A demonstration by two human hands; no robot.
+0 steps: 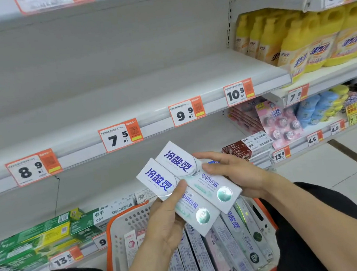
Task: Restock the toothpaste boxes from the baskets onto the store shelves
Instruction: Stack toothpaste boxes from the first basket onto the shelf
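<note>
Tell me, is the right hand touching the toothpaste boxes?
Touching. The head view shows the right hand with its thumb pressed on the upper of two toothpaste boxes.

The person is wearing black trousers (317, 231), plain dark fabric covering both legs at the lower corners of the view. Both forearms are showing bare, with no sleeves reaching them. The left hand (165, 223) and right hand (235, 171) are wearing nothing.

The basket (125, 226) is cut off at the bottom edge. Above the basket, small writing on the price tags (120, 136) is too blurry to read.
</note>
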